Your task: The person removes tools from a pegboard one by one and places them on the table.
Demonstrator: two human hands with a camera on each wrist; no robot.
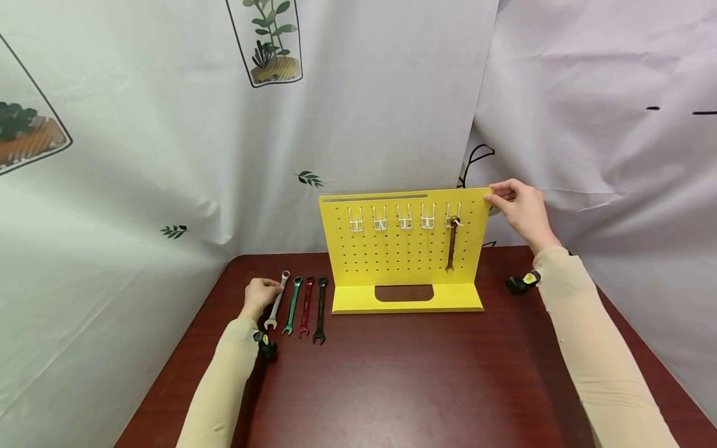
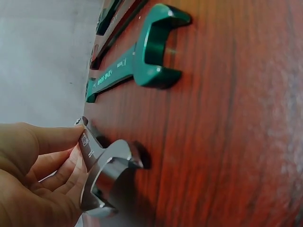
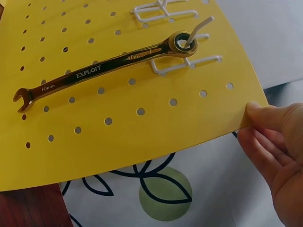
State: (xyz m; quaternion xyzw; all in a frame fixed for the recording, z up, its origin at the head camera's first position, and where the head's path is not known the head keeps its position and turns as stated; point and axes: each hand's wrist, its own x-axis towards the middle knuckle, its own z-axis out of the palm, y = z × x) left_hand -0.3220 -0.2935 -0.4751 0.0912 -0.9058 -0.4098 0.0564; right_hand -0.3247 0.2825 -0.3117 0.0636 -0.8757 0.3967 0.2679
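My left hand (image 1: 260, 297) pinches the shaft of a silver combination wrench (image 2: 110, 172) at the left end of a row on the table. To its right lie a green wrench (image 1: 292, 306), a red wrench (image 1: 306, 307) and a black wrench (image 1: 320, 311), all with open ends toward me. My right hand (image 1: 522, 208) grips the upper right corner of a yellow pegboard (image 3: 161, 132), thumb in front and fingers behind. From the board's rightmost white hook (image 3: 208, 59) a gold-toned wrench (image 3: 94, 71) hangs by its ring end.
Several white hooks (image 1: 380, 219) along the pegboard's upper part hold nothing. The board stands upright on its base (image 1: 409, 306) near the back of the dark red-brown table (image 1: 414, 379). Pale printed cloth (image 1: 386, 112) hangs behind and at both sides.
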